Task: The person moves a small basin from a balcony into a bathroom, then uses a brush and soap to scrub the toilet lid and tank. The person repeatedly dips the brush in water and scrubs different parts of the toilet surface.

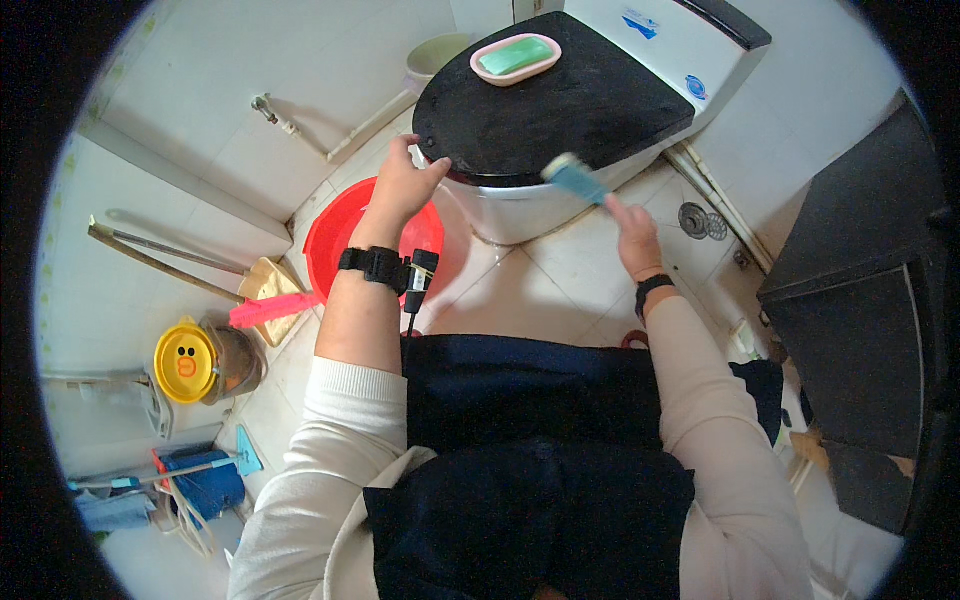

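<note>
My right hand (pixel 636 232) grips the handle end of a blue scrubbing brush (pixel 576 178), blurred, whose pale bristled end is over the near edge of the black toilet lid (pixel 495 120). At the lid's front left edge, my left hand (pixel 409 172) has thumb and fingers apart and holds nothing; its fingertips are at the rim. The lid is down on the white toilet. On it stands a pink soap dish (pixel 504 80) with a green bar of soap (pixel 517 55). Below my left hand, partly behind the forearm, is a red plastic basin (pixel 326 240).
Left of the basin are a pink brush (pixel 274 309), a dustpan (pixel 266 281) and a bucket with a yellow lid (pixel 185 364). A wall tap (pixel 262 107) is at the upper left. A floor drain (pixel 694 220) and a dark cabinet (pixel 847 337) are on the right.
</note>
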`<state>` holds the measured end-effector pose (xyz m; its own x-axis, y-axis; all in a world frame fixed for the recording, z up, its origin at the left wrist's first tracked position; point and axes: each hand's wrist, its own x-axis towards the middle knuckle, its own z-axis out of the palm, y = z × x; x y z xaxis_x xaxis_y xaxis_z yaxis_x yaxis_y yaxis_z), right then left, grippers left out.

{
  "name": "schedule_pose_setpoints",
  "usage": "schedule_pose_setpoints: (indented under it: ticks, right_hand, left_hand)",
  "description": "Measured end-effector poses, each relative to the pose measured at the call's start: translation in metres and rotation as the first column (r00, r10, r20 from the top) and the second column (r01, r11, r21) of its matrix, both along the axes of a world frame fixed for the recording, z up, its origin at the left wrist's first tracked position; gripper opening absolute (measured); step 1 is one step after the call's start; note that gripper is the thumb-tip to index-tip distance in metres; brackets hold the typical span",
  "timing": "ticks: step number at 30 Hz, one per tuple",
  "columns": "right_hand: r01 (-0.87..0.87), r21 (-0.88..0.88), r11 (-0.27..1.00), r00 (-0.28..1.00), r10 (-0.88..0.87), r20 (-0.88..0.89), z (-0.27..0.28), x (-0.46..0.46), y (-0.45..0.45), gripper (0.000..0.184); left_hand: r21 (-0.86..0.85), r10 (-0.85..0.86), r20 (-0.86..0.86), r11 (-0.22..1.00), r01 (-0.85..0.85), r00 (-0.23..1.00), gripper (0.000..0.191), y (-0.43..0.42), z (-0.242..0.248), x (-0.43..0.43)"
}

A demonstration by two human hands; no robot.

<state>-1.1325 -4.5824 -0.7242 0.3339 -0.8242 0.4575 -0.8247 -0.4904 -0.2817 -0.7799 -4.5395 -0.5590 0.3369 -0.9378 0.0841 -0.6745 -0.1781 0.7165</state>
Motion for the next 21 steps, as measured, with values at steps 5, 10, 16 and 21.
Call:
schedule_pose_setpoints:
  ticks: [5, 10, 16, 21]
  right_hand:
    - [0.157, -0.101, 0.982, 0.908, -0.104, 0.405, -0.006, -0.017, -0.008, 0.061]
    - [0.014, 0.198, 0.980, 0.862, -0.113, 0.495, 0.002, 0.022, 0.026, 0.060]
    - [-0.226, 0.181, 0.957, 0.936, 0.162, 0.313, 0.006, 0.029, 0.038, 0.058]
    - [-0.072, 0.142, 0.987, 0.934, 0.017, 0.357, 0.004, 0.006, 0.011, 0.059]
  left_hand:
    - [-0.011, -0.012, 0.012, 1.000, 0.012, 1.000, 0.069, -0.005, -0.005, -0.004]
    - [0.014, -0.052, -0.047, 0.998, 0.053, 0.998, 0.069, -0.010, -0.010, -0.005]
    - [-0.011, -0.073, -0.018, 0.997, 0.072, 0.997, 0.067, -0.015, -0.020, 0.000]
    - [0.041, -0.067, 0.021, 0.997, 0.066, 0.998, 0.066, -0.013, -0.023, 0.003]
